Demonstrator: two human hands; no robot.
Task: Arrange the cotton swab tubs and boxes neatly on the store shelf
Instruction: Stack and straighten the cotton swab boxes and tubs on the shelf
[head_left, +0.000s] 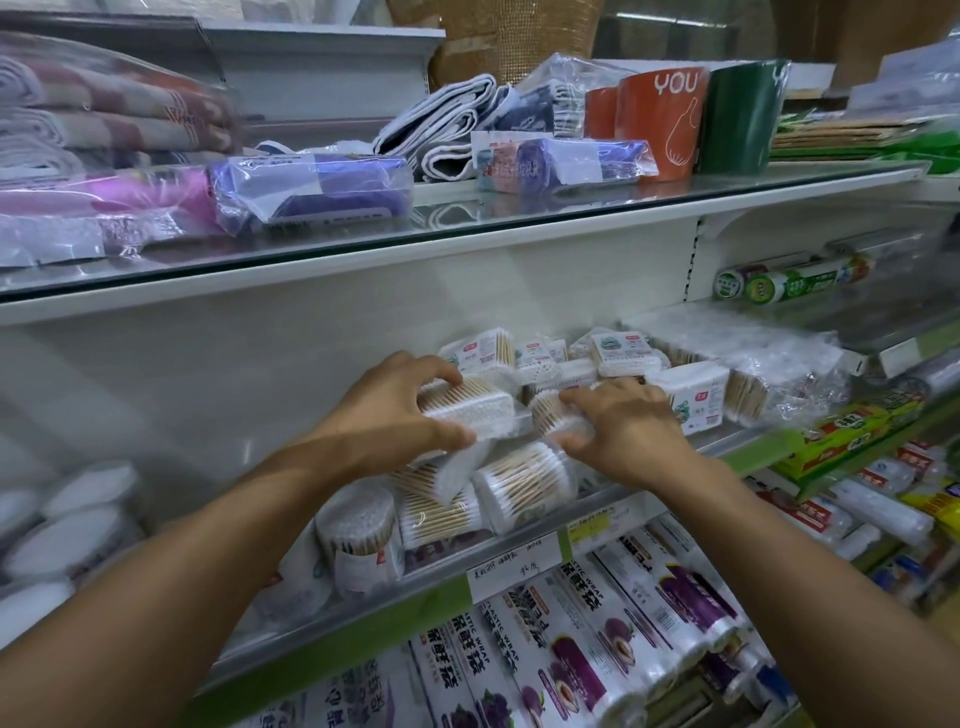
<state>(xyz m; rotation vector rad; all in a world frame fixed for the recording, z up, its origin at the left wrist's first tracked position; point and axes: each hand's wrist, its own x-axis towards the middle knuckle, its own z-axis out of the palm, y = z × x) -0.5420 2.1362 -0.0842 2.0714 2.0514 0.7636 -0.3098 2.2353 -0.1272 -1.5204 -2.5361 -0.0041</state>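
Clear tubs and boxes of wooden-stick cotton swabs lie jumbled on the middle shelf (613, 500). My left hand (387, 410) grips a rectangular swab box (467, 410) from its left end, fingers over the top and thumb under it. My right hand (628, 423) grips a round swab tub (553, 418) lying on its side, just right of that box. Below them lie a tilted box (441, 475) and another round tub (524, 491) on its side. An upright round tub (356, 527) stands at the front left. Flat labelled swab boxes (623, 353) are stacked behind.
A glass shelf (519, 213) overhangs with bagged cloths and orange (660, 119) and green cups. Plastic-wrap boxes (561, 639) fill the shelf below. Film rolls (779, 283) and bagged swab packs (769, 374) sit to the right; round white packs (78, 519) lie at left.
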